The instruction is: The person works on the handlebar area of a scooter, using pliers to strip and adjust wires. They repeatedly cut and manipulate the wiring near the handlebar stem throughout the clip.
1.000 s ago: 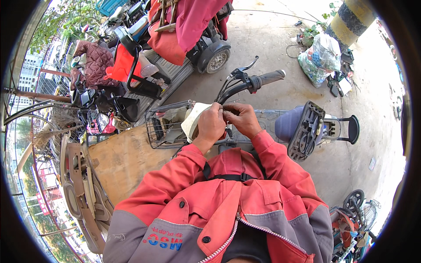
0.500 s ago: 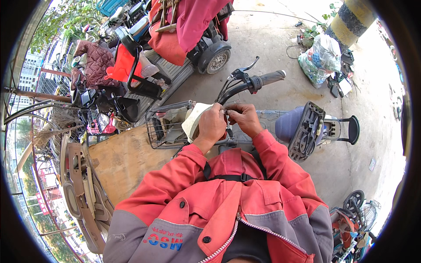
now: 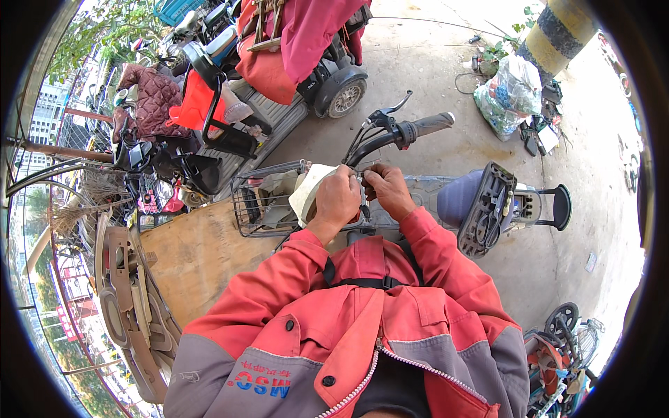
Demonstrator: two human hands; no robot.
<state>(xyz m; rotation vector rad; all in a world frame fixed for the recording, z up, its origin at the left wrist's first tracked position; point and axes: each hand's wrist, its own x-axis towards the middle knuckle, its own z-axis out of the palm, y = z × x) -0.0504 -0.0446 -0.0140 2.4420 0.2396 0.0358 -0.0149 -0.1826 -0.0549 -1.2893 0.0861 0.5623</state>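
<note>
My left hand (image 3: 338,198) is closed in a pinch beside a cream-white housing (image 3: 306,191) at the front of an electric bike. Just to its right, my right hand (image 3: 390,191) is closed too, its thumb and forefinger pressed together. Whatever small piece lies between the fingertips is hidden by them. Beyond both hands a handlebar (image 3: 432,124) with a grey grip and a brake lever (image 3: 399,102) points to the upper right. A black wire basket (image 3: 244,223) sits left of the housing.
A purple-grey seat (image 3: 458,198) and a dark tray-like part (image 3: 484,212) are to the right. A plywood board (image 3: 188,254) lies left, near stacked brown panels (image 3: 118,299). A three-wheeler's wheel (image 3: 345,97) stands beyond. A bulging plastic bag (image 3: 509,96) rests by a striped post (image 3: 557,35).
My right hand's fingertips have shifted slightly away from the left hand, leaving a small gap. My left hand stays almost in place, and the bike has not moved.
</note>
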